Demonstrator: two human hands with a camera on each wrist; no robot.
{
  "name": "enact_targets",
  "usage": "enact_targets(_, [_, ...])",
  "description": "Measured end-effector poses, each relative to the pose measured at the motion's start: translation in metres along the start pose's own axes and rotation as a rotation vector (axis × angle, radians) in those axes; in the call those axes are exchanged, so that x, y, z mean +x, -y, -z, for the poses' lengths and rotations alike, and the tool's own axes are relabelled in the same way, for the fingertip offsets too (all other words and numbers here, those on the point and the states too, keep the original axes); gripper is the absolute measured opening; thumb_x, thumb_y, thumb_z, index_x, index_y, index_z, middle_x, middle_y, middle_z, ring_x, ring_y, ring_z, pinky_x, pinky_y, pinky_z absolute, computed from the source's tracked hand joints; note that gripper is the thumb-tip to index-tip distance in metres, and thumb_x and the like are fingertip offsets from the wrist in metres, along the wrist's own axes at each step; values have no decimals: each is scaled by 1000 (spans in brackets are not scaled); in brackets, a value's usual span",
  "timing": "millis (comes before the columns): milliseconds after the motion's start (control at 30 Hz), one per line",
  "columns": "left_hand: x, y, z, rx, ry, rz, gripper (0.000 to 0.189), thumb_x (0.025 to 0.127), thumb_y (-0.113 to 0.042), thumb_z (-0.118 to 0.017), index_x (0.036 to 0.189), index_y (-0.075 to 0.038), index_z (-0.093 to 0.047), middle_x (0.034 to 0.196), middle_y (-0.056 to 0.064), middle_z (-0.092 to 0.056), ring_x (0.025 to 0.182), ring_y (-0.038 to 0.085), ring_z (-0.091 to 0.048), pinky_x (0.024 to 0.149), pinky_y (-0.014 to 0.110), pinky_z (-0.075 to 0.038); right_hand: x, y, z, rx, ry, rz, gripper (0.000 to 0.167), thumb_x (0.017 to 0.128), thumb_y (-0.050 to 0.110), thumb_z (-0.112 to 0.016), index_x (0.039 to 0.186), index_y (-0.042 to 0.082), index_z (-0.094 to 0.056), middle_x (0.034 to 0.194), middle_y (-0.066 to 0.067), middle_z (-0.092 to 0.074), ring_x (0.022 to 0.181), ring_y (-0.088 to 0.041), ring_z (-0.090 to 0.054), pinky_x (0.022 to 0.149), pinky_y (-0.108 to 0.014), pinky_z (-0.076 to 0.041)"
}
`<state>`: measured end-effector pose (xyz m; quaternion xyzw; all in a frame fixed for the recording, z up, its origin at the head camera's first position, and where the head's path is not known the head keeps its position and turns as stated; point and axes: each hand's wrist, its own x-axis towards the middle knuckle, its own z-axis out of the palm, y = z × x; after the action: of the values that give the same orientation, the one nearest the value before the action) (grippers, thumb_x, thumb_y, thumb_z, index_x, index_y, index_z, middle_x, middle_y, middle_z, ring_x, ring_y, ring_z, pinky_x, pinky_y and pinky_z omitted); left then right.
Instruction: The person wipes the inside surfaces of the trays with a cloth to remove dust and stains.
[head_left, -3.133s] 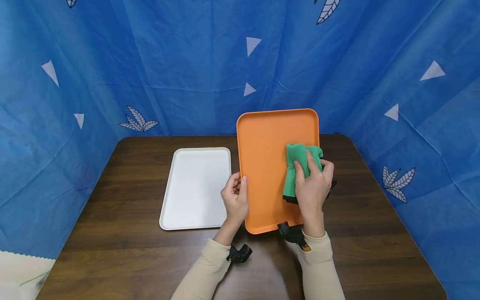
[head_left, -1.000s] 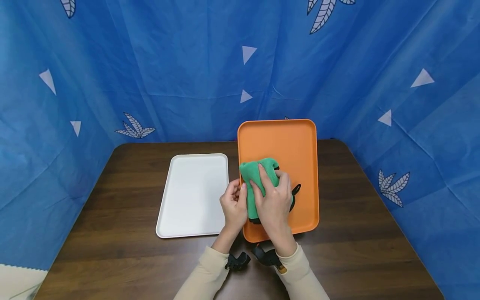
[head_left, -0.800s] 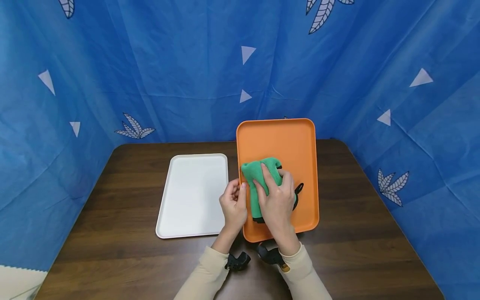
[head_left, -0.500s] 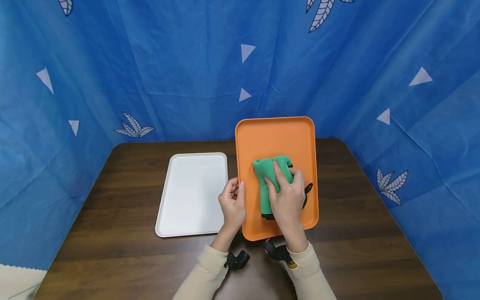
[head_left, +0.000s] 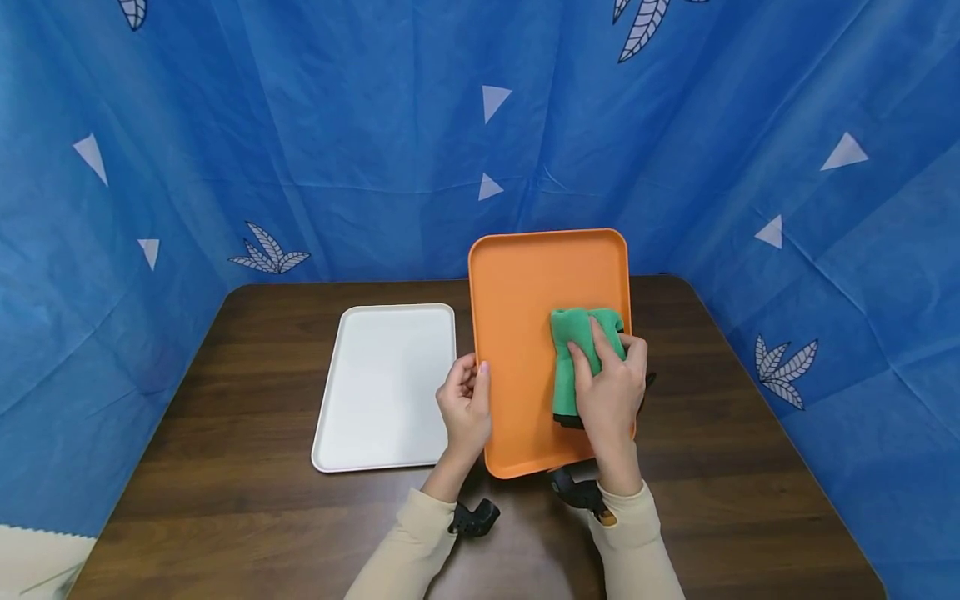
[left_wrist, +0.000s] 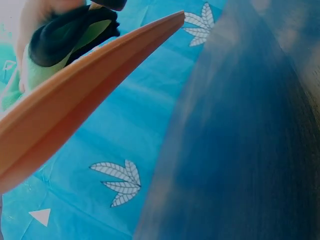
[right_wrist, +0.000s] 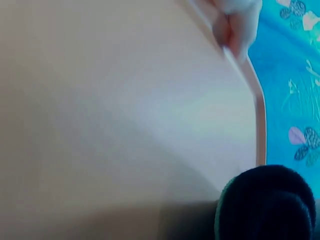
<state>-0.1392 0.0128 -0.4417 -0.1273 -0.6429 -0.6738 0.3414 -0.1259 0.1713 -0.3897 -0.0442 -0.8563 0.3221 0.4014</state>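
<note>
My left hand (head_left: 465, 412) pinches the left rim of an orange tray (head_left: 513, 333), thumb on its face and fingers curled behind. The tray is held up off the table, tilted toward me. With my right hand (head_left: 613, 396) I grip a folded green cloth (head_left: 572, 354) with black trim, pressed against the right part of the tray. In the left wrist view the tray (left_wrist: 85, 92) shows edge-on, with the bundled cloth (left_wrist: 52, 47) above it. The right wrist view has the tray's face (right_wrist: 125, 100), the left hand (right_wrist: 240, 25) at its rim and the dark cloth trim (right_wrist: 270, 200).
A white tray (head_left: 386, 387) lies on the brown wooden table (head_left: 247, 400), left of the orange one. Blue curtain (head_left: 375, 125) printed with leaves and triangles surrounds the table at the back and sides. A black camera mount (head_left: 474, 518) sits on the left wrist.
The right hand has slid the cloth across the orange tray, from near its left rim over to its right side. My left hand keeps its hold on the rim.
</note>
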Motion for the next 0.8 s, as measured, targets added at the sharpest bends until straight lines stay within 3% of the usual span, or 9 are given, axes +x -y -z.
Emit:
enact_targets(233, [1,0,0,-3,-20,-17,10,86,20,-54,93,18,-60,60,22,-57,56,1,-41,45,16,-34,5,-7,5,-24,3,-80,45,86,21,-75,128,7,-65,114,-31,-49,107,-42,-47,85,-55,-43])
enact_targets(800, [0,0,1,-22,-17,-14,8,91,11,-56,95,12,-63,64,20,-60,57,2,-44,45,17,-36,0,0,2,-30,15,-126,46,88,24,-73,130,8,-64,117,-30,-48,108,-41,-48,82,-56,-44])
